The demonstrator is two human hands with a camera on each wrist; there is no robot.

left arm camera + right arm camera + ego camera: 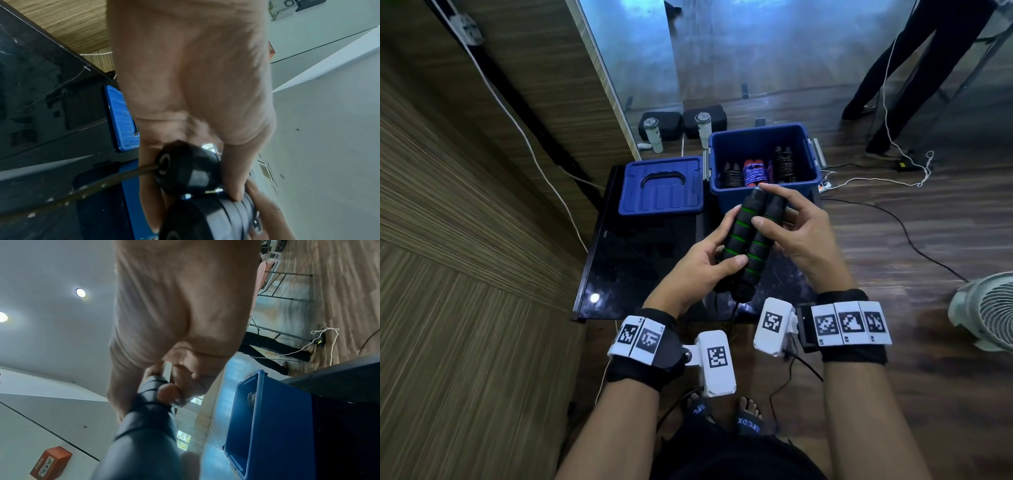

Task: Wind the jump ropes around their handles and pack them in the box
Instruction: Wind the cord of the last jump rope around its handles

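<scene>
Two black foam jump-rope handles with green rings (pixel 751 240) lie side by side, held over the black table in front of the open blue box (pixel 763 140). My left hand (pixel 709 260) grips their lower half, thumb across the front. My right hand (pixel 787 222) holds the upper half, thumb on the right handle and a finger on the tips. A dark rope (pixel 61 196) leaves one handle's end cap (pixel 185 168) and hangs down. In the right wrist view the fingers (pixel 170 391) curl round the handle (pixel 144 426). Several wound ropes (pixel 755 171) stand in the box.
The blue lid (pixel 661 186) lies flat on the table (pixel 619 274), left of the box. Two white bottles (pixel 652 135) and black cases stand on the floor behind. Cables run over the floor at right, near a white fan (pixel 986 311). A wood-panel wall is at left.
</scene>
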